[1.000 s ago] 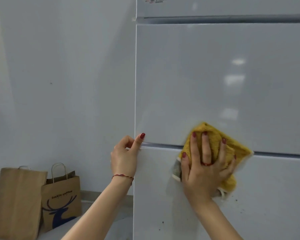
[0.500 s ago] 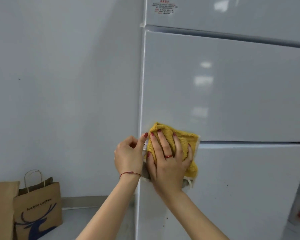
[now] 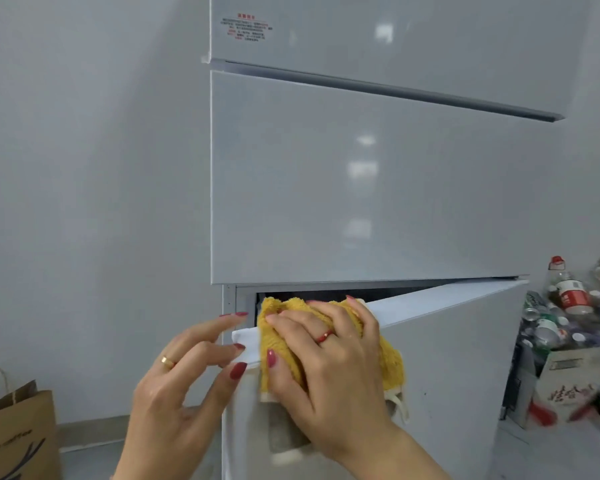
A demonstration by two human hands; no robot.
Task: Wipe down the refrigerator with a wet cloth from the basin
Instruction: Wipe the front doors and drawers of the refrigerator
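Bottom door [image 3: 465, 358] now ajar.

Home kitchen corner; refrigerator [image 3: 378, 181], bottle clutter [image 3: 568, 306]
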